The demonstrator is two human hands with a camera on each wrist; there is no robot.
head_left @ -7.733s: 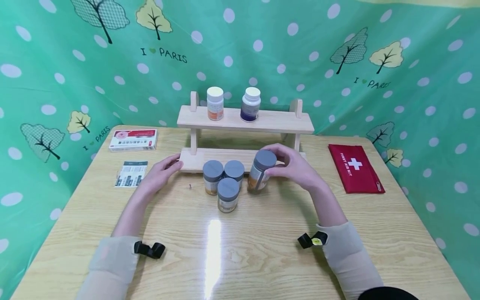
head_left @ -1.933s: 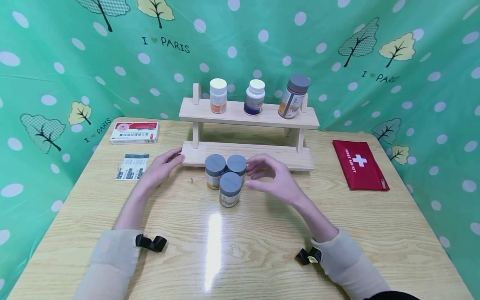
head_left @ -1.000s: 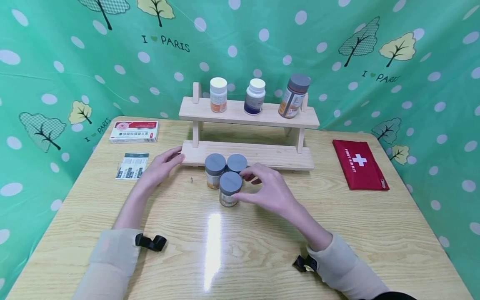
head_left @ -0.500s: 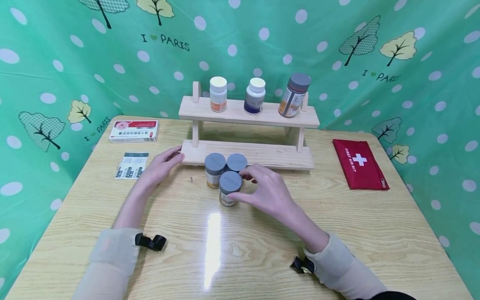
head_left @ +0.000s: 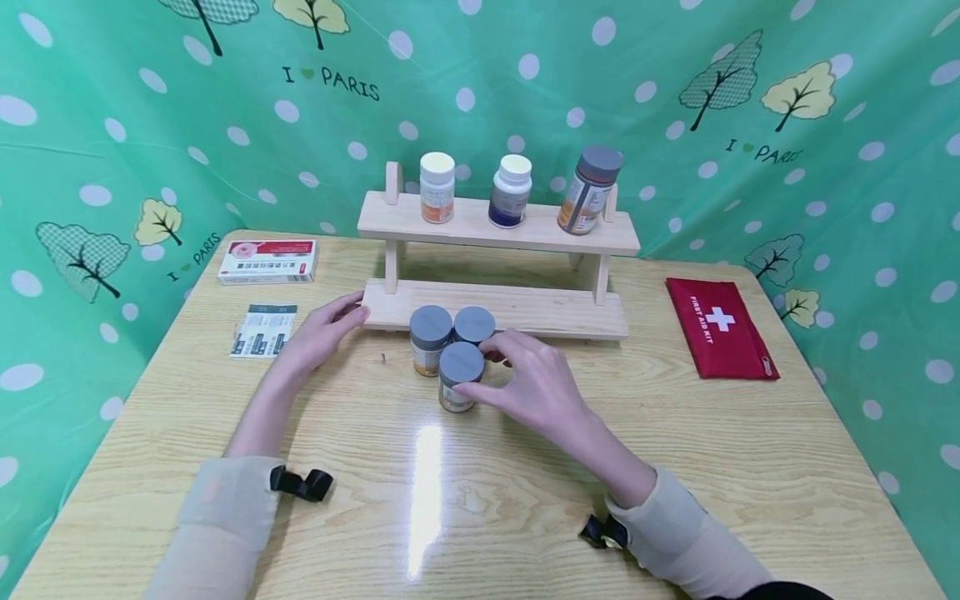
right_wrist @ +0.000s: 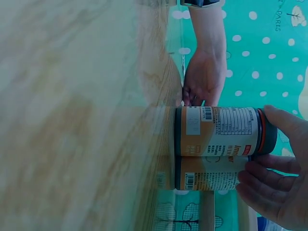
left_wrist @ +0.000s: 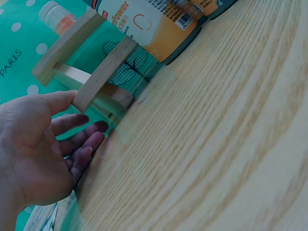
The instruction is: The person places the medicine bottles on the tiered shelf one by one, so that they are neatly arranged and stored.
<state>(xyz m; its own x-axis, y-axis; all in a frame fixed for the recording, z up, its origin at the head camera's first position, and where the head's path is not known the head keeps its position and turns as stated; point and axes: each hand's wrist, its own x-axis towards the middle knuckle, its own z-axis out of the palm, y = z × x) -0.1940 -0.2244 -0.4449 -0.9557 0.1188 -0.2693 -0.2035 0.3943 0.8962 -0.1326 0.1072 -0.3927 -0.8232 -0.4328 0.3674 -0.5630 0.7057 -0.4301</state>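
Currently, the right hand (head_left: 536,379) grips a short round jar with a grey lid and an orange-and-white label (head_left: 459,371), thumb on one side and bent fingers on the other, up by the lid. This front jar stands upright on the pale wood-grain bench (head_left: 525,500), just ahead of two similar grey-lidded jars, the rear left jar (head_left: 430,333) and the rear right jar (head_left: 474,323).

The left hand (head_left: 318,337) rests at the left end of a two-tier pale wooden shelf (head_left: 573,314), its thumb touching the lower board; in the left wrist view its other fingers are loosely bent, with nothing held in them.

Along the upper board, spaced apart, stand a white plastic bottle with an orange-banded label (head_left: 437,193), a white-capped bottle with a dark blue lower label (head_left: 510,196) and a taller brown jar with a dark grey lid (head_left: 587,196).

Left of the shelf lie a red-and-white cardboard box (head_left: 268,263) and, nearer the person, a flat white packet printed in dark blue (head_left: 265,331). To the right lies a red zipped first aid pouch (head_left: 720,333). A green cloth with white dots (head_left: 465,50) hangs behind.
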